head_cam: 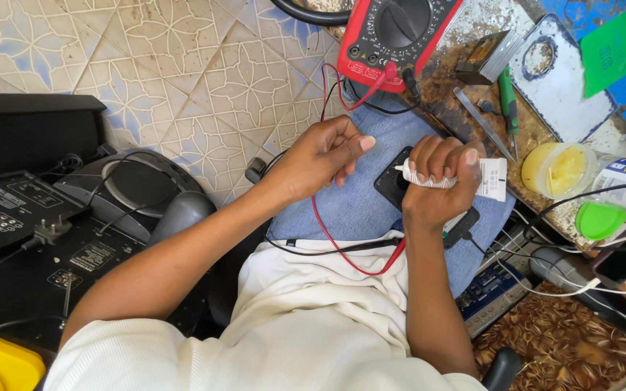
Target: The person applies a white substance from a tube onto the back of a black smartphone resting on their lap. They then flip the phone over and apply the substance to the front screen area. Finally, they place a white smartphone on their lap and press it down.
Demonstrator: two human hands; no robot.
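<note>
Floor: I saw patterned tiles (204, 80) behind a cluttered workbench (465, 108).
Tub: one open round tub (558, 169) held yellow paste; its green lid (598, 220) lay just beside it.
Right hand: my right hand (436, 185) was closed around one white tube (472, 177), over a black device (393, 185) on my lap.
Left hand: my left hand (324, 156) was curled loosely, fingertips by a red wire (327, 232).
Meter: one red meter (393, 36).

Bright, even daylight — soft shadows, sharp focus, slight bending at edges.
</note>
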